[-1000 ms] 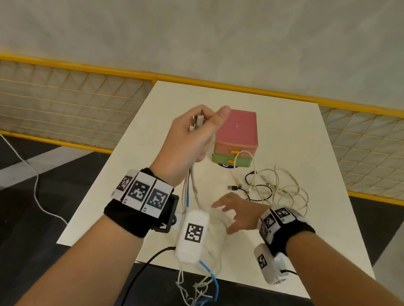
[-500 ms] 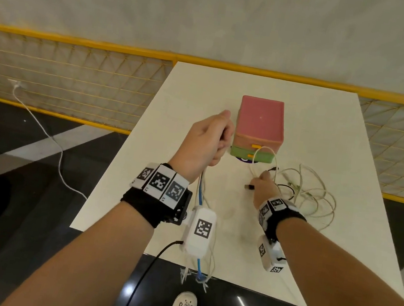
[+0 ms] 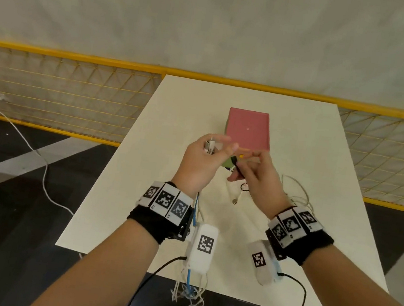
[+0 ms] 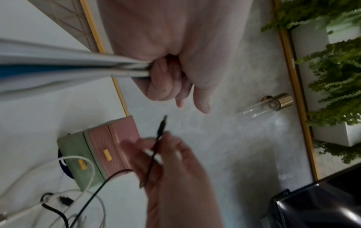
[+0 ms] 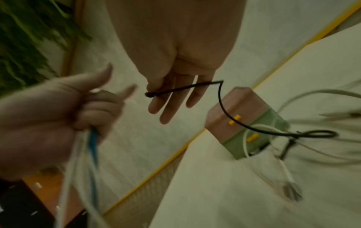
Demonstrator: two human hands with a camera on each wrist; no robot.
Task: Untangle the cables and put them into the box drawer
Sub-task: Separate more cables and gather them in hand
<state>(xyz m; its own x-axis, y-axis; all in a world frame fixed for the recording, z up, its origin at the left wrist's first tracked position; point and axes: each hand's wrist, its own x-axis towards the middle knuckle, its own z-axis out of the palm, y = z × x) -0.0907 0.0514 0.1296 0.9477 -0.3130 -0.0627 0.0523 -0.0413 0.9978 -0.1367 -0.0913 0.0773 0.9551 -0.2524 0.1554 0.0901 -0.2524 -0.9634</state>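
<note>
My left hand point(image 3: 211, 151) is raised in front of the box and grips a bundle of white and blue cables point(image 3: 195, 211) that hangs past the table's near edge; their plug ends point(image 3: 209, 145) stick up from the fist. My right hand point(image 3: 242, 169), just right of it, pinches the black cable point(image 3: 234, 161) near its plug. From the right wrist, the black cable point(image 5: 224, 108) trails down to the tangled pile point(image 3: 294, 191) on the table. The pink-topped box point(image 3: 247, 130) with its green lower drawer point(image 5: 252, 138) stands behind both hands, drawers closed.
The white table point(image 3: 313, 147) ends near my wrists and at both sides. A yellow mesh fence point(image 3: 61, 91) runs behind it. A white cord point(image 3: 44, 177) lies on the dark floor at left. Green plants point(image 4: 336, 77) and a glass bottle point(image 4: 265, 106) appear in the left wrist view.
My right hand has left the pile, lifting the black cable's end up beside my left hand. The left hand still holds its bundle, now a little higher and nearer the box.
</note>
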